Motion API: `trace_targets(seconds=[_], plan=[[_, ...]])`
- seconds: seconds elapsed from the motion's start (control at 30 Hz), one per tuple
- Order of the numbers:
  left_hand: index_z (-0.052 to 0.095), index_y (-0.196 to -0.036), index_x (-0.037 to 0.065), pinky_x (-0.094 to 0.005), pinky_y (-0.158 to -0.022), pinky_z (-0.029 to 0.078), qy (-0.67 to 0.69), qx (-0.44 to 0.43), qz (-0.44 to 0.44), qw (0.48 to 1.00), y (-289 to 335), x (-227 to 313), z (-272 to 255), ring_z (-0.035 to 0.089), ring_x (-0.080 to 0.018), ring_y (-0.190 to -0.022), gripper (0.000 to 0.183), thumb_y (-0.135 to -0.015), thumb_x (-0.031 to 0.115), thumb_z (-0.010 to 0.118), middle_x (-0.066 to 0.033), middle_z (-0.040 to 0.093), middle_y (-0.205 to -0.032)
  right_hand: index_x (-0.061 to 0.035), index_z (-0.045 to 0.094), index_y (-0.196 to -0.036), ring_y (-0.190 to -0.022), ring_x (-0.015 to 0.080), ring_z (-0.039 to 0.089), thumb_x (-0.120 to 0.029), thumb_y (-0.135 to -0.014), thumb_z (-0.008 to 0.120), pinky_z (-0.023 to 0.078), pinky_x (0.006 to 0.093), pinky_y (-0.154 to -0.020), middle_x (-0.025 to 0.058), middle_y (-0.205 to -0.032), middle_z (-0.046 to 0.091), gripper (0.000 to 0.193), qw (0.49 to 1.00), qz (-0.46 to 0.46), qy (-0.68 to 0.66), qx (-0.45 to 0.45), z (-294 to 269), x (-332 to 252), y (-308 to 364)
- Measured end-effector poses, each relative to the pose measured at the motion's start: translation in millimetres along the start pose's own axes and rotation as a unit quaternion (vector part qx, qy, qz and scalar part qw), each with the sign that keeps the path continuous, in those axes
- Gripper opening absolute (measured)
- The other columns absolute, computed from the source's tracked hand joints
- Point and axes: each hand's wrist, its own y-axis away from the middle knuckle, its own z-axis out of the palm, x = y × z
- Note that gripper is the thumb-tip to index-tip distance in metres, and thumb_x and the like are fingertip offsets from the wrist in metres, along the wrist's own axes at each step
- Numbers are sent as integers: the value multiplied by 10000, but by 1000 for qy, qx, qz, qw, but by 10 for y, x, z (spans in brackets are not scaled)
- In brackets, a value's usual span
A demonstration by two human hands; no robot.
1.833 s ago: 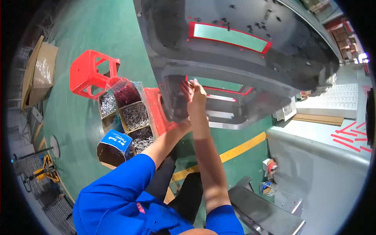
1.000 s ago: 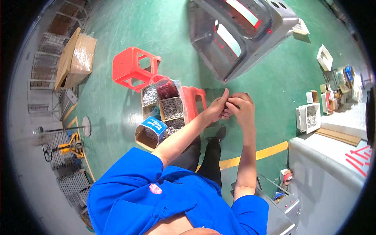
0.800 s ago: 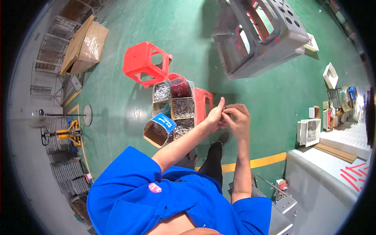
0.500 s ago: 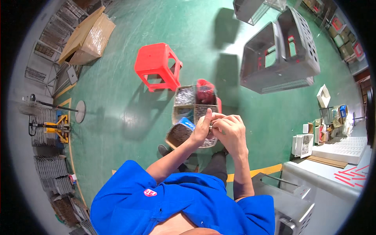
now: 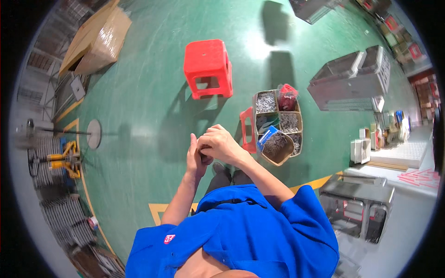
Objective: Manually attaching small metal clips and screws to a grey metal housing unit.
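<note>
My left hand (image 5: 195, 160) and my right hand (image 5: 219, 144) meet in front of my body, above the green floor. The left one is cupped, with its thumb pointing up and its fingers curled in. My right fingers are bent and pressed together over the left palm. What lies between them is hidden. To the right of my hands, a divided box (image 5: 254, 104) rests on a red stool (image 5: 248, 132). Small metal parts (image 5: 266, 103) fill several compartments, and a red bag (image 5: 287, 99) sits in the far right one. An open cardboard box (image 5: 279, 162) of small parts, with a blue packet (image 5: 267, 137), leans on its near side.
Another red stool (image 5: 205, 58) stands ahead. Grey plastic housings (image 5: 340, 85) are on the floor at right, with one more (image 5: 357, 204) nearer. A large wrapped carton (image 5: 104, 41) is far left. Along the left stand stacked grey parts (image 5: 69, 217) and a yellow lift (image 5: 65, 160).
My hands have shifted left, away from above the divided box, and stay together. The view has turned, so the box now appears farther right and unobstructed.
</note>
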Motion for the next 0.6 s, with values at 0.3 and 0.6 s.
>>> trace_targets(seconds=[0.3,0.6], plan=[[518,-880,99,-190,-365,222,-51,-63,-56,995,-529,387,59,310,-34,-419,285,-1002,321,390,30,467,-634,-77,566,-750,-774,217,570,-115,-690,693,458,360,-725,38,-743,602,146,972,120,-37,199,-88,381,-218],[518,-828,83,-173,-390,235,-308,-219,-14,926,-1767,912,549,334,-9,-449,277,-991,295,448,43,461,-641,-27,533,-734,-607,250,599,-62,-670,659,482,341,-566,86,-648,580,146,932,126,-22,340,-678,1120,-654]])
